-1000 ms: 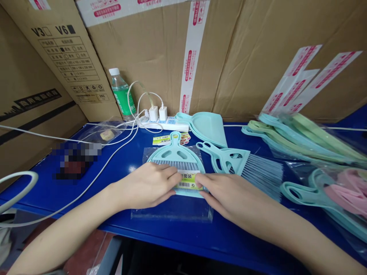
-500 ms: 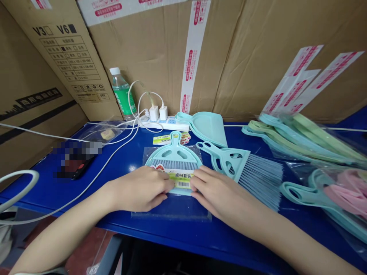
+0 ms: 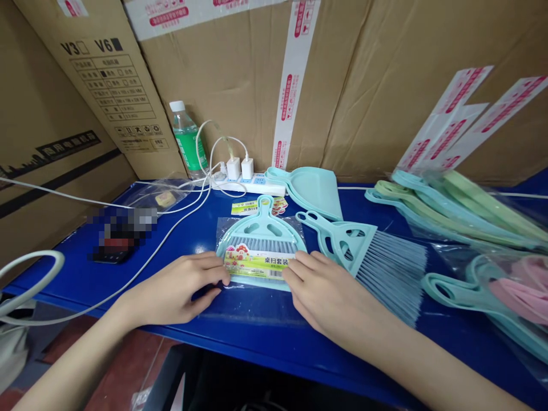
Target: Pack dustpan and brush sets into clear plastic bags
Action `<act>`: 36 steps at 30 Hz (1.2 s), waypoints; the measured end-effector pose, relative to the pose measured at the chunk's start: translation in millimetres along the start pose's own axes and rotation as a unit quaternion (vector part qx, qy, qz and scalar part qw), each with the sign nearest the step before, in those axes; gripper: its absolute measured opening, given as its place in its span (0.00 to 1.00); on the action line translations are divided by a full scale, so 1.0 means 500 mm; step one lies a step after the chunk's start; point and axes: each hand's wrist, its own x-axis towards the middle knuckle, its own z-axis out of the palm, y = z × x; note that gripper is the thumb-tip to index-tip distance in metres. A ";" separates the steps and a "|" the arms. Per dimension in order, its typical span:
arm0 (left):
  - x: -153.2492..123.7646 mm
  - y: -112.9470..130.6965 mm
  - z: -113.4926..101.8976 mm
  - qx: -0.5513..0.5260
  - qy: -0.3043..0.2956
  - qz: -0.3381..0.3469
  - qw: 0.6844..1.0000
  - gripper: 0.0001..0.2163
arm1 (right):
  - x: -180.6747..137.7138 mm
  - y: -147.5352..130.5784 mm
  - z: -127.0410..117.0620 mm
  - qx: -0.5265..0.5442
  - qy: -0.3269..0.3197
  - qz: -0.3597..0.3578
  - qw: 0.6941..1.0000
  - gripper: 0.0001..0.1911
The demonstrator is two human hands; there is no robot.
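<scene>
In front of me on the blue table lies a light-blue dustpan [image 3: 257, 228] with a small grey-bristled brush [image 3: 252, 244] over it, both in a clear plastic bag [image 3: 257, 311]. Across them sits a printed label card [image 3: 252, 264]. My left hand [image 3: 182, 288] is at the bag's left edge, thumb and fingers apart with a gap between them. My right hand [image 3: 319, 285] has its fingers curled down on the bag at the card's right end, covering part of it. Its fingertips are partly hidden.
Loose brushes [image 3: 389, 274] and dustpans [image 3: 317, 191] lie right of and behind the bag. Bagged sets [image 3: 462, 200] are stacked at the right. A power strip [image 3: 257, 185], cables, spare label cards [image 3: 243, 207] and a bottle [image 3: 188, 142] stand before the cardboard wall [image 3: 231, 74].
My left hand has drawn back to the left off the card, its fingers parting, so the card's picture shows. My right hand stays at the card's right end.
</scene>
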 end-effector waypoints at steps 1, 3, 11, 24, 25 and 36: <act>-0.006 0.001 0.003 0.004 0.009 -0.003 1.000 0.09 | 0.000 -0.002 0.000 -0.007 -0.002 0.001 1.000 0.04; -0.016 0.002 0.004 0.006 0.016 -0.002 1.000 0.11 | 0.000 -0.005 -0.001 -0.021 -0.007 0.003 1.000 0.04; -0.044 0.006 -0.013 0.017 -0.020 -0.002 1.000 0.20 | -0.004 -0.003 -0.003 -0.037 -0.012 0.014 0.999 0.00; -0.019 -0.003 0.039 0.180 0.111 0.090 0.973 0.13 | -0.009 0.003 0.000 -0.017 -0.031 0.004 0.999 0.07; -0.017 -0.005 0.038 0.163 0.112 0.086 0.976 0.13 | -0.010 0.003 0.000 -0.016 -0.031 0.004 0.999 0.07; 0.013 -0.007 -0.003 0.096 0.060 0.003 0.994 0.16 | -0.010 0.011 -0.038 0.150 -0.043 0.057 0.986 0.14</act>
